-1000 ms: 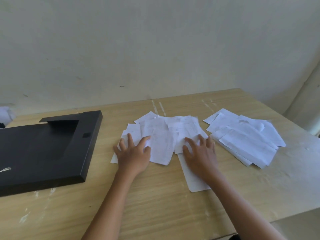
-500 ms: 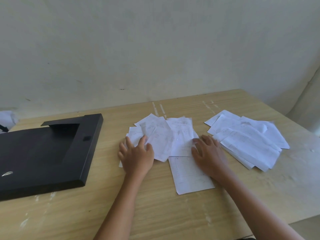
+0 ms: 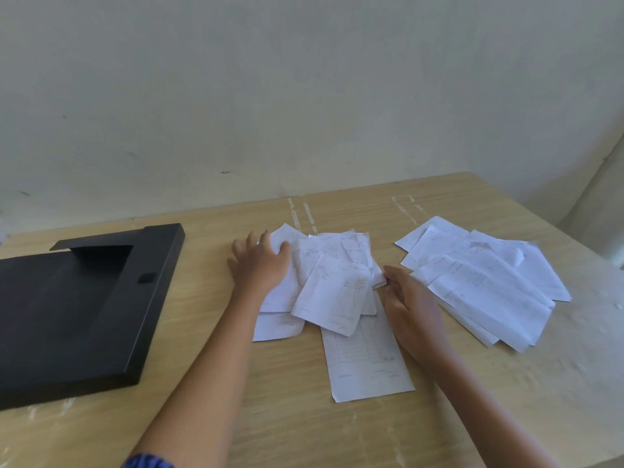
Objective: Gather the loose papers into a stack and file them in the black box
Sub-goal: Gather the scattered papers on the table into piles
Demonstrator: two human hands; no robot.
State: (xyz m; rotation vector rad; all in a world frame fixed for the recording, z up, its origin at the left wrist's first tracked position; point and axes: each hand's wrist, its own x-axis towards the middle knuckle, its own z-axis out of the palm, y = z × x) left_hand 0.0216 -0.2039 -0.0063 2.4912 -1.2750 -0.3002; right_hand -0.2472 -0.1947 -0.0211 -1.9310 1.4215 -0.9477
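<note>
Several loose white papers (image 3: 332, 282) lie bunched in the middle of the wooden table (image 3: 304, 427). One longer sheet (image 3: 364, 359) sticks out toward me from under them. My left hand (image 3: 260, 265) lies flat with fingers spread on the pile's left edge. My right hand (image 3: 410, 305) stands on edge against the pile's right side, fingertips touching the paper edges. A second spread of white papers (image 3: 479, 282) lies to the right, apart from both hands. The black box (image 3: 77, 309) lies flat and shut at the left.
A plain wall runs along the table's far edge. The table's right edge slants away at the far right. White scuff marks streak the wood behind the papers.
Both hands have pushed the middle papers closer together. My left hand slid up to the pile's far left edge; my right hand turned on edge at the pile's right side.
</note>
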